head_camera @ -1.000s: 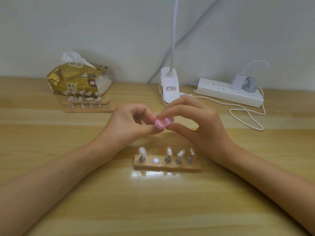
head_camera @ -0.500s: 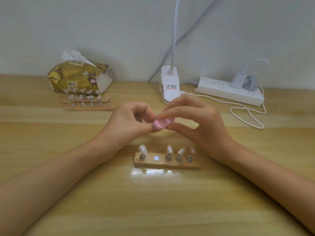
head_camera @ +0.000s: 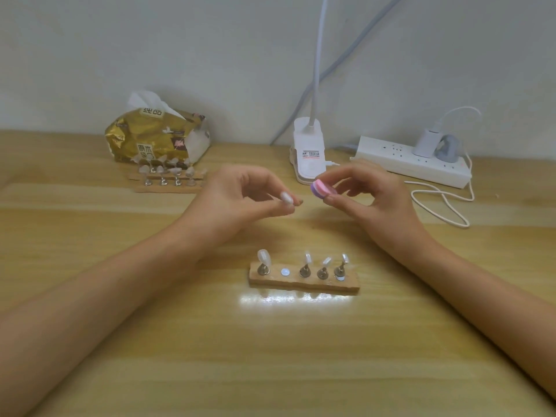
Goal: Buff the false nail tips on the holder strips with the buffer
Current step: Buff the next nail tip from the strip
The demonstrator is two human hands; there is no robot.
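Observation:
My left hand [head_camera: 237, 200] pinches one pale false nail tip [head_camera: 286, 198] on its stand, held above the table. My right hand [head_camera: 370, 197] pinches a small pink and purple buffer [head_camera: 322, 189] between thumb and fingers, a short gap to the right of that tip. Below both hands lies a wooden holder strip [head_camera: 304, 279] with several nail tips standing on metal stands; its second spot from the left [head_camera: 284, 271] shows only a bare white disc. A second holder strip [head_camera: 168, 180] with several tips sits at the back left.
A gold tissue pack [head_camera: 156, 136] stands behind the second strip. A white clip lamp base [head_camera: 310, 152] is at the back centre, with a white power strip [head_camera: 412, 161] and a looped white cable [head_camera: 442, 203] at the back right. The wall runs close behind.
My hands have drawn apart: the buffer, which was against the tip held in my left hand, has moved right, and the nail tip now shows uncovered.

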